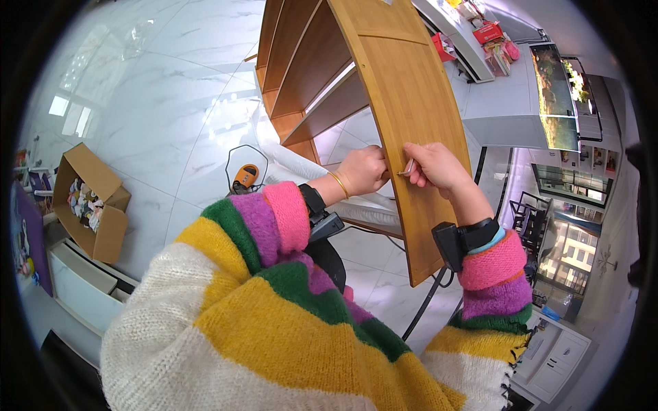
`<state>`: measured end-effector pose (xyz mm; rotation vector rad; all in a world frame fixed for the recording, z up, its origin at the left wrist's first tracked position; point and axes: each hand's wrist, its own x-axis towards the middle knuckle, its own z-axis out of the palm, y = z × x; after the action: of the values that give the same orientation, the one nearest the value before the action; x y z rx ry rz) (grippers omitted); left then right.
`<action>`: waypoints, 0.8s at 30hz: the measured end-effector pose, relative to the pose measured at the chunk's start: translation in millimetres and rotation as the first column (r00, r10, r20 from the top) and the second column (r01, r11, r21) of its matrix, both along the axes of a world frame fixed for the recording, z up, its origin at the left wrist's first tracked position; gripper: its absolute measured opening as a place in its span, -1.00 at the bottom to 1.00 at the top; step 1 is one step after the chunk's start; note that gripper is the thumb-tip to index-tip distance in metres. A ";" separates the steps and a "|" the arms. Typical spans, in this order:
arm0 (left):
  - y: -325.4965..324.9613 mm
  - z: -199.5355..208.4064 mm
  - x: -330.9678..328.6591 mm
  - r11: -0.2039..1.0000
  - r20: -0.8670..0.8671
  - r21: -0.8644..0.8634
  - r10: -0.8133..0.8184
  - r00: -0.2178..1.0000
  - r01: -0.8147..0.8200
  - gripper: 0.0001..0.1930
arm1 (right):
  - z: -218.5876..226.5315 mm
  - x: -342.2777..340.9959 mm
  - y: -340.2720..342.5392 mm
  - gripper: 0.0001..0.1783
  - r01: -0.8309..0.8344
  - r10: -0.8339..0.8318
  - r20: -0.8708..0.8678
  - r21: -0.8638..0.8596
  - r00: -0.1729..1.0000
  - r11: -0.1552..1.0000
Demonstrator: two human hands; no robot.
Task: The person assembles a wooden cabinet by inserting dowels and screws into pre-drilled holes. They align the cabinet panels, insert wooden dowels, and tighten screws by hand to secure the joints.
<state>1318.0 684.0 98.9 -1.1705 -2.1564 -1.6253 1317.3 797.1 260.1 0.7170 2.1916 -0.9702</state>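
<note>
A tall brown wooden shelf unit (401, 89) stands tilted in front of me, its side panel facing right. My right hand (436, 168) is at the outer face of that panel, fingers pinched around a small, bent metal hex key (409, 167). The key's tip meets the wood near the panel's left edge. On the inner side, my left hand (363, 171) is closed with its fingertips against the panel edge; anything in them is hidden. White foam wrap (298, 161) lies beside the shelf unit's lower part, left of my left hand.
An orange and black tool (245, 177) with a looped dark cord sits on the glossy tiled floor. Further left is an open cardboard box (89, 205) with crumpled pieces inside. A grey-white cabinet (504, 130) with a lit tank above it stands beyond the shelf unit to the right.
</note>
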 end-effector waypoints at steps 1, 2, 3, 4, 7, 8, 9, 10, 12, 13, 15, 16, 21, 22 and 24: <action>-0.9 0.7 1.1 1.000 0.002 -0.007 -0.018 1.000 0.018 -0.90 | -1.0 3.9 2.3 -0.58 0.093 -0.093 0.017 -0.005 0.996 0.996; -1.4 1.4 0.5 1.000 -0.001 -0.009 -0.023 1.000 0.023 -0.90 | -2.1 7.8 2.5 -0.62 -0.006 0.017 -0.146 0.072 0.989 0.997; -1.9 1.9 0.7 0.999 -0.004 -0.012 -0.030 1.000 0.030 -0.90 | -3.6 13.9 1.0 -0.65 -0.057 0.117 -0.285 0.211 0.951 0.976; -2.0 2.4 0.0 1.000 -0.011 -0.006 -0.029 1.000 0.029 -0.89 | -4.1 18.8 -1.2 -0.68 -0.092 0.228 -0.392 0.336 0.891 0.937; -3.3 2.4 -1.1 1.000 -0.022 -0.005 -0.022 1.000 0.022 -0.87 | 1.7 25.1 -3.0 -0.76 -0.299 0.722 -0.520 0.674 0.457 0.675; -3.6 2.1 -0.5 1.000 -0.019 -0.010 -0.017 1.000 0.017 -0.87 | 5.2 24.4 -2.0 -0.76 -0.345 0.823 -0.489 0.748 0.290 0.566; -4.0 1.7 -0.9 1.000 -0.015 -0.023 -0.019 1.000 0.018 -0.86 | 10.0 22.6 0.3 -0.73 -0.363 0.874 -0.460 0.796 0.159 0.485; -4.2 1.4 -0.7 1.000 -0.020 -0.015 -0.017 1.000 0.017 -0.86 | 14.3 20.7 2.7 -0.72 -0.402 0.894 -0.435 0.803 0.110 0.440; -4.5 1.0 -0.5 1.000 -0.018 -0.011 -0.017 1.000 0.017 -0.85 | 21.2 16.7 6.2 -0.70 -0.437 0.921 -0.389 0.829 -0.001 0.350; -4.8 1.1 0.2 1.000 -0.011 -0.010 -0.023 1.000 0.023 -0.85 | 23.6 16.3 6.5 -0.71 -0.457 0.936 -0.352 0.829 0.023 0.323; -4.8 1.7 0.4 1.000 0.003 -0.009 -0.026 1.000 0.026 -0.85 | 25.2 18.6 4.0 -0.72 -0.490 0.967 -0.245 0.837 0.065 0.245; -4.7 2.1 0.5 1.000 0.008 -0.010 -0.027 1.000 0.027 -0.86 | 24.4 21.6 1.0 -0.72 -0.499 0.968 -0.205 0.830 0.145 0.250; -2.5 -0.3 0.6 0.999 0.010 -0.019 -0.035 0.999 0.036 -0.87 | 9.7 51.5 -19.7 -0.77 -0.356 0.614 -0.348 0.575 0.709 0.737; -1.8 -1.9 0.1 0.999 0.001 -0.011 -0.037 0.999 0.037 -0.87 | 6.5 55.1 -22.3 -0.78 -0.222 0.363 -0.386 0.364 0.848 0.905; -0.4 -5.2 -1.2 1.000 -0.017 0.003 -0.030 0.999 0.030 -0.87 | 1.7 59.5 -25.9 -0.80 0.118 -0.160 -0.297 -0.153 0.942 0.981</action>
<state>1316.8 683.6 93.7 -1.2170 -2.1348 -1.6242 1376.8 771.2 261.8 0.7035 2.3352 -1.3679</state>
